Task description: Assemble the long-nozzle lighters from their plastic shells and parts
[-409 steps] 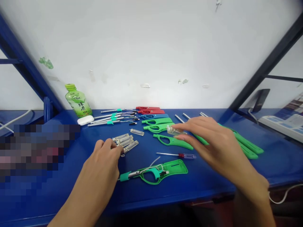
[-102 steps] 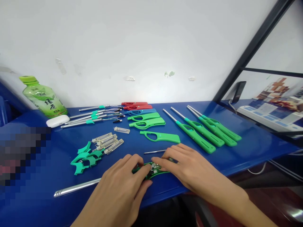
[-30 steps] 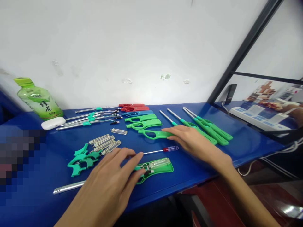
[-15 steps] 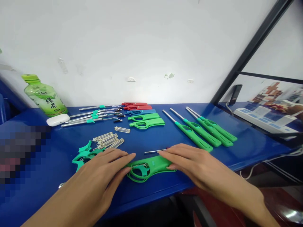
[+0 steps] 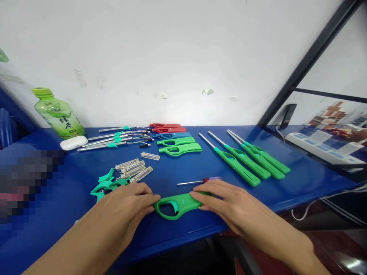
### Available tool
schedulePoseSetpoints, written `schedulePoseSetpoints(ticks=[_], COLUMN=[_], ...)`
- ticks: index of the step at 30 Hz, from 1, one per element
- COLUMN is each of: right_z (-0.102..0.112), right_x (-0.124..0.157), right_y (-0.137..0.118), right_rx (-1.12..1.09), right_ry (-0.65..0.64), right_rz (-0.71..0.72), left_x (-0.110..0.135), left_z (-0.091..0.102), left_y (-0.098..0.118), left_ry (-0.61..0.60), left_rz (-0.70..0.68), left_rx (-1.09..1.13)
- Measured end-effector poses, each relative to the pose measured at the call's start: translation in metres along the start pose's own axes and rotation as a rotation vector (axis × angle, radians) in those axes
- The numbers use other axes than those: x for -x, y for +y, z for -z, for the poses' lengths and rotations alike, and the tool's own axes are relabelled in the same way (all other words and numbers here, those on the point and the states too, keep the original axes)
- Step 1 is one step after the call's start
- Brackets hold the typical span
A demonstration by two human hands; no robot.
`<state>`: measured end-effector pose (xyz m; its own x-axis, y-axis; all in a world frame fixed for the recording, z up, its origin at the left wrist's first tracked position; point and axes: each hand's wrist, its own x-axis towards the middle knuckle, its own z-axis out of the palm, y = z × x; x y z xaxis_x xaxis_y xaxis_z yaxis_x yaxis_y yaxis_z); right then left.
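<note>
A green lighter handle (image 5: 181,202) with a teal trigger in its loop lies between my hands at the table's front. My left hand (image 5: 130,202) pinches its loop end with thumb and fingers. My right hand (image 5: 226,198) grips the other end, covering it. Just behind my right hand lies a screwdriver (image 5: 205,180) with a red and purple handle. Teal triggers (image 5: 107,183) lie beyond my left hand. Clear fuel tanks (image 5: 133,169) are heaped behind them, one lying apart.
Metal lighter tubes with wires (image 5: 114,139) and red, blue and green handle shells (image 5: 180,149) lie along the back. Several long green lighters (image 5: 243,168) are at the right. A green tea bottle (image 5: 61,116) and white case (image 5: 73,143) stand at the left; a power strip (image 5: 321,147) is far right.
The two halves of the green handle, apart along the loop before, now sit closed together. My fingers have tightened on both ends, and more of the screwdriver shows.
</note>
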<state>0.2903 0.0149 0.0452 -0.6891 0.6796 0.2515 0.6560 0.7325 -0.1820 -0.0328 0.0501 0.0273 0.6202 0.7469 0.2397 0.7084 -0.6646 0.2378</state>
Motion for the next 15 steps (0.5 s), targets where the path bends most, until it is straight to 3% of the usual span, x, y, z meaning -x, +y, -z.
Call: schedulePoseSetpoints(ticks=[8, 15], right_z=[0.000, 0.001], right_x=[0.005, 0.006], right_y=[0.000, 0.001], right_rx=[0.013, -0.074], right_ry=[0.036, 0.011], right_rz=[-0.003, -0.040], left_x=[-0.009, -0.007], left_z=[0.003, -0.013], left_y=[0.012, 0.014], left_ry=[-0.016, 0.073], left_rz=[0.058, 0.056], left_rx=[0.059, 0.043])
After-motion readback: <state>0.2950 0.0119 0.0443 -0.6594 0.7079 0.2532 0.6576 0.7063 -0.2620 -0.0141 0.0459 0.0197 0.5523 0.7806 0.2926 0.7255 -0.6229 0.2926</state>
